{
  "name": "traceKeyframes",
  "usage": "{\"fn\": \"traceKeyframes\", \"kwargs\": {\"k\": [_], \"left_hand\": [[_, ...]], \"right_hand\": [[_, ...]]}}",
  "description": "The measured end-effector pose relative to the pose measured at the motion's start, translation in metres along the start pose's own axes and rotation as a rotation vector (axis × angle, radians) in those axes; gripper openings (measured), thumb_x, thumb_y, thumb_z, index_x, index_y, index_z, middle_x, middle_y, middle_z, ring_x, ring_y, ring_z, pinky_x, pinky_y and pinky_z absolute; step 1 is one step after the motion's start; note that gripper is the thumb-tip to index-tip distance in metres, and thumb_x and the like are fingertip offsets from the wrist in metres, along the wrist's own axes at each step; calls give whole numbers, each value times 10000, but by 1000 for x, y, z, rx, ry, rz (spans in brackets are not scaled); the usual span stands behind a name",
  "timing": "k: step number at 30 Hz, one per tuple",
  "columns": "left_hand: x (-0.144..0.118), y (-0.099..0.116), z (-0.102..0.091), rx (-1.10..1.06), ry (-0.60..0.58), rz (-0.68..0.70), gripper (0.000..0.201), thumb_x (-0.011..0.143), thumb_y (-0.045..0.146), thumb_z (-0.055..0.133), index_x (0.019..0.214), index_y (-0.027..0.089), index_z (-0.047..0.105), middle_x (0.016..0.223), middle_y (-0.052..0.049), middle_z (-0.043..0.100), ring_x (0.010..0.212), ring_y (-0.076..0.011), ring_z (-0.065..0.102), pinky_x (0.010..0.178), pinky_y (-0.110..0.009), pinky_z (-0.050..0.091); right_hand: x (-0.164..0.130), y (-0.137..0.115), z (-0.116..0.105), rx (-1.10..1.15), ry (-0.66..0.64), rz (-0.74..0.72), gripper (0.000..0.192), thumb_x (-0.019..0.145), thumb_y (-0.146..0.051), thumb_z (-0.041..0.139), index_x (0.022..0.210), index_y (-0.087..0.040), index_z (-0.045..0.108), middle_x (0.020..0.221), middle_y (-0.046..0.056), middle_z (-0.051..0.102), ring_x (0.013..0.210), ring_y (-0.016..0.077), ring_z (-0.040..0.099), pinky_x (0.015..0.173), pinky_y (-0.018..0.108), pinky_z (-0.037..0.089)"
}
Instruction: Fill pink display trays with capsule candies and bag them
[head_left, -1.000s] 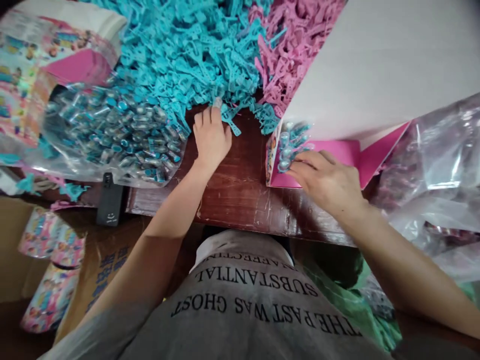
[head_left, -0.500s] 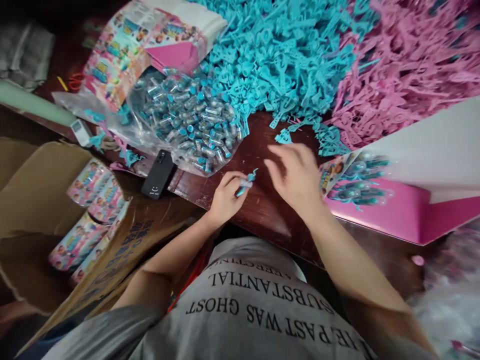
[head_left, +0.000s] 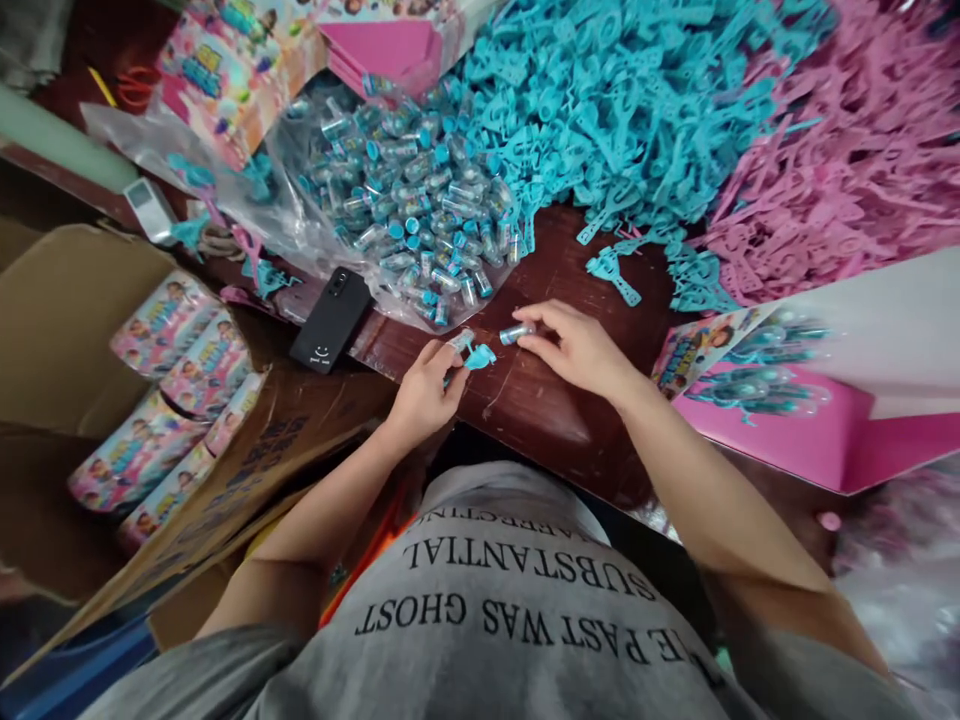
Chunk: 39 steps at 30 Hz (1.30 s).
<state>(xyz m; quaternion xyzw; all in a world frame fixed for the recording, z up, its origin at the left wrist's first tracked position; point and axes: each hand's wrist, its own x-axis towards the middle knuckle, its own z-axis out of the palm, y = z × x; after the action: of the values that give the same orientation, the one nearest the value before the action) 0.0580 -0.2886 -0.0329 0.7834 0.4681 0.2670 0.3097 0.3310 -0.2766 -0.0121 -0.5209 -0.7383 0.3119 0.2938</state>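
My left hand pinches a small light-blue plastic piece over the table's near edge; a clear part shows beside its fingertips. To its right, my right hand grips a little clear vial between thumb and fingers, its end pointing toward the blue piece. The two held things are apart. Just beyond the hands, a heap of clear vials with blue caps lies on a plastic bag. Behind it spreads a large pile of light-blue plastic pieces, with a loose blue piece in front.
Pink plastic pieces are piled at the far right. An open pink-and-white box holding several filled blue pieces stands at right. A black phone lies at the table edge. At left, a cardboard carton contains printed boxes.
My right hand has moved left and closer to my left hand, and a vial now shows in its fingers. My left hand has turned the blue piece. The view has shifted slightly.
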Motion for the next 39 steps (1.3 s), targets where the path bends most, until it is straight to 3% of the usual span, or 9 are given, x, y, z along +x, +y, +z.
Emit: {"fn": "traceKeyframes", "kwargs": {"k": [6,13,19,21,24,27,31,34,39], "left_hand": [[12,24,-9,-188,-93,96,123,1004,205,608,1025,197,729,1161,-105,693,1099,-227,680,947,-354,589],[14,36,-15,-266,-123,123,213,1072,305,640,941,213,781,1016,-54,792,908,-171,739,837,-296,594],[5,32,-4,-33,40,166,252,1080,346,600,1115,222,817,1202,-87,799,1081,-220,756,942,-347,618],[4,29,-7,-41,51,148,244,1076,343,599,1094,211,803,1171,-90,793,1059,-217,748,935,-344,608],[5,24,-13,-177,70,8,267,1059,365,623,885,190,726,888,-49,729,815,-167,677,770,-286,551],[6,20,-13,-417,22,-248,363,1022,457,664,771,198,631,642,21,559,585,-120,497,574,-248,404],[5,18,-6,-660,-40,-414,346,886,510,815,1009,197,733,798,8,683,688,-122,569,664,-240,462],[5,21,-2,-668,-30,-413,393,828,523,872,976,182,747,923,-21,735,820,-135,615,790,-255,507],[13,38,5,-830,-209,-466,450,807,582,901,947,182,748,729,31,628,633,-91,500,603,-218,416]], "right_hand": [[-27,-22,-4,115,8,-76,228,1058,-385,679,1240,-267,751,1168,51,801,1037,202,751,929,372,606],[-31,-44,-10,-36,-10,-157,272,1094,-439,614,1251,-272,762,1236,73,805,1115,219,762,1004,384,616],[-26,-51,0,147,-134,288,708,1087,-750,391,782,-210,734,684,34,739,614,157,688,713,319,551],[-15,-48,3,227,-195,406,817,1063,-822,297,766,-206,744,651,30,725,543,142,651,679,311,525],[17,-38,12,96,-82,413,789,1097,-763,257,984,-210,808,915,74,817,753,193,744,798,342,552],[61,-26,28,-175,57,378,436,1104,-523,499,1311,-225,741,1304,109,779,1136,295,741,956,427,572],[89,-16,39,-311,-25,354,463,992,-202,593,1453,-191,641,1461,157,681,1319,360,654,1041,525,575],[60,-13,28,-224,-10,306,547,958,-157,579,1504,-183,602,1370,163,681,1177,321,705,1049,527,585],[-35,-20,3,414,21,224,350,1023,-394,643,1347,-266,617,1174,51,662,876,163,708,779,355,670]]}}
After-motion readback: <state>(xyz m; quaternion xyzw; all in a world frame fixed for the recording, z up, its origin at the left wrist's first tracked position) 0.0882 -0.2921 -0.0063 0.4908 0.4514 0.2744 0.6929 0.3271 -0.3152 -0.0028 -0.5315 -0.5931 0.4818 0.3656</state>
